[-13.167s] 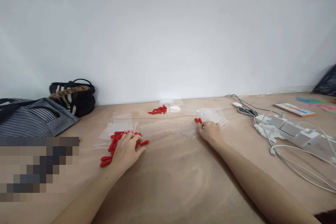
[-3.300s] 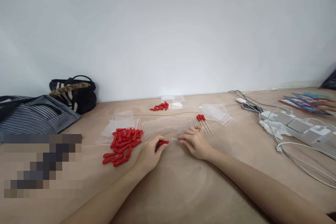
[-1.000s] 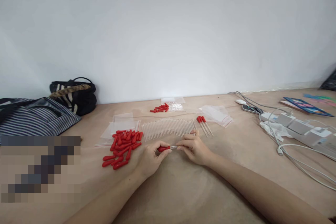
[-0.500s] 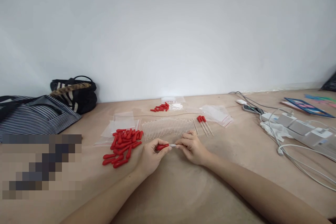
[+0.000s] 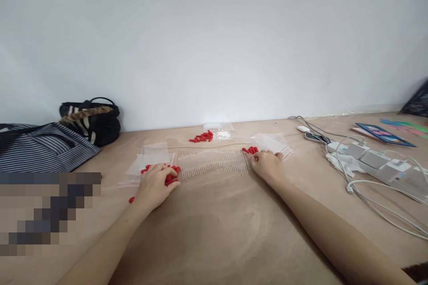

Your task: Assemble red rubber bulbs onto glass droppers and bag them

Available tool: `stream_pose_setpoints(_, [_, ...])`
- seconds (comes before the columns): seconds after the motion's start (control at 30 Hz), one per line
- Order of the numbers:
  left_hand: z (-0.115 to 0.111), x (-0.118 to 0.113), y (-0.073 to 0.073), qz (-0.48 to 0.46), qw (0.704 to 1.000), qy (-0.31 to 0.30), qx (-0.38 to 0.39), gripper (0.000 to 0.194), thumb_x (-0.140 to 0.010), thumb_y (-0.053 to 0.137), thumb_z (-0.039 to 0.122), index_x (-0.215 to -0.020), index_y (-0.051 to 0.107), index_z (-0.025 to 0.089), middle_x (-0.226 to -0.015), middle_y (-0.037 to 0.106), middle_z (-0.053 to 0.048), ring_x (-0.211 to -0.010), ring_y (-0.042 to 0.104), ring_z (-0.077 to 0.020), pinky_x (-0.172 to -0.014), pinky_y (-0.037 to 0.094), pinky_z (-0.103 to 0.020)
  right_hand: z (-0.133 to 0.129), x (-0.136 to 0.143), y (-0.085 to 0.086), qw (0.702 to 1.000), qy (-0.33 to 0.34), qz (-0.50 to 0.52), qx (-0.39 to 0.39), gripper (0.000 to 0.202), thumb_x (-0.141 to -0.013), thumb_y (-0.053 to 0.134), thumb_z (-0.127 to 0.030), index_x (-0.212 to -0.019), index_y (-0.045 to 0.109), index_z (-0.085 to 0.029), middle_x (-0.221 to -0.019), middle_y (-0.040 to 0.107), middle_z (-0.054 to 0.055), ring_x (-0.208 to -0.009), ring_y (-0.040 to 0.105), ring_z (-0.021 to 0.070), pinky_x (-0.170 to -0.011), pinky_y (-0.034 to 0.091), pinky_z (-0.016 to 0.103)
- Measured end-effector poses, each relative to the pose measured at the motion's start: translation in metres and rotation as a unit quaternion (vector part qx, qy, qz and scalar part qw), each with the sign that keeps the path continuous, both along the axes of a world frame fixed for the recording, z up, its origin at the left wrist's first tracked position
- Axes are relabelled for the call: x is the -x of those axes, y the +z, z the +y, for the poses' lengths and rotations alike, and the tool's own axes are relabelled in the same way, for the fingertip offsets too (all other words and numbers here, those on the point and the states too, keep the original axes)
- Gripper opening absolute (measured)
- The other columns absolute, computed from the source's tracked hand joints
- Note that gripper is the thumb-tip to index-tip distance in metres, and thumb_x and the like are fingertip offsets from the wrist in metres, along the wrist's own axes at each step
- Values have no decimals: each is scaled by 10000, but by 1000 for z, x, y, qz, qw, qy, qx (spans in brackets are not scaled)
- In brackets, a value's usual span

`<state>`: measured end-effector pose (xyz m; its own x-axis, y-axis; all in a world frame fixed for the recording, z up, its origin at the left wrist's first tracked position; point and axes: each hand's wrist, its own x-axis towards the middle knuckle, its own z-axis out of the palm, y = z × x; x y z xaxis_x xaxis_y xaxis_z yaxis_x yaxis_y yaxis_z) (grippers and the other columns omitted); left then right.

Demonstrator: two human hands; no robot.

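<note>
My left hand (image 5: 155,187) lies over the heap of red rubber bulbs (image 5: 171,177), thumb and forefinger apart with bulbs showing between them. Most of the heap is hidden under it. On the other side, my right hand (image 5: 268,164) pinches a dropper (image 5: 245,150) whose red bulb tilts to the left. Beside it are other red-bulbed droppers (image 5: 253,149), their glass stems covered by the hand. Between my hands a long row of clear glass tubes (image 5: 212,162) lies side by side on the table.
Behind the row are small red caps (image 5: 202,136) and clear pieces (image 5: 223,135). Plastic bags (image 5: 155,153) lie left, another bag (image 5: 272,142) right. A power strip (image 5: 377,160) with white cables (image 5: 368,207) is at far right, a striped bag (image 5: 50,147) at far left.
My hands have parted from the dropper they both held in the middle. The left went to the red bulbs; the right carried the dropper to the others at the right.
</note>
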<state>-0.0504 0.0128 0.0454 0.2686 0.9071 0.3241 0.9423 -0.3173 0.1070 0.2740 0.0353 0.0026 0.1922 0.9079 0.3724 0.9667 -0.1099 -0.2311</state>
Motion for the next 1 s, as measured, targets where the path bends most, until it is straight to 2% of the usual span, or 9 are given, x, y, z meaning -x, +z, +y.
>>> stream_pose_setpoints(0.2, [0, 7, 4, 30, 997, 31, 56, 107, -653, 618, 300, -710, 658, 218, -805, 631, -54, -810, 569, -266, -677, 414, -344, 0, 10, 3, 1000, -10, -8, 24, 297, -851, 371, -293, -816, 649, -194, -802, 667, 102, -832, 555, 257, -771, 236, 421])
stream_pose_setpoints(0.43, [0, 4, 2, 68, 996, 27, 49, 103, -689, 592, 287, -726, 677, 242, -795, 626, -51, -819, 568, -263, -686, 410, -344, -2, 9, 6, 999, -10, -22, 38, 291, -837, 365, -249, -762, 636, -173, -866, 655, 103, -866, 550, 265, -781, 240, 432])
stream_pose_setpoints(0.53, [0, 3, 2, 72, 996, 21, 51, 117, -702, 588, 296, -706, 684, 230, -793, 624, -61, -827, 562, -274, -700, 408, -363, 1, 10, 3, 999, -10, -7, 33, 282, -840, 373, -289, -838, 636, -189, -953, 633, 93, -911, 533, 253, -801, 233, 432])
stream_pose_setpoints(0.67, [-1, 2, 1, 70, 996, 24, 45, 142, -732, 558, 249, -672, 673, 190, -785, 613, -73, -811, 551, -270, -707, 407, -378, 5, 13, 0, 997, -21, 13, 69, 297, -827, 405, -368, -843, 648, -199, -984, 618, 88, -961, 506, 251, -829, 225, 419])
stream_pose_setpoints(0.77, [-5, -6, 0, 43, 999, -19, 12, 163, -765, 516, 212, -678, 647, 167, -767, 587, -66, -781, 544, -239, -716, 414, -365, 7, 15, 1, 996, -22, 5, 90, 307, -829, 393, -359, -831, 654, -198, -977, 620, 89, -967, 503, 257, -826, 233, 415])
stream_pose_setpoints(0.9, [-16, -30, -11, -52, 989, -134, -29, 174, -814, 440, 186, -750, 600, 163, -795, 572, -53, -778, 538, -194, -726, 429, -327, 6, 17, 2, 994, -28, -16, 107, 335, -840, 355, -301, -803, 655, -156, -919, 633, 130, -937, 523, 274, -810, 248, 416])
stream_pose_setpoints(1.0, [-23, -53, -24, -95, 977, -191, -4, 166, -830, 415, 185, -779, 572, 178, -800, 588, -40, -750, 546, -178, -685, 442, -305, 5, 18, 2, 993, -32, -25, 109, 352, -850, 330, -266, -822, 644, -111, -909, 629, 165, -919, 531, 287, -799, 257, 416])
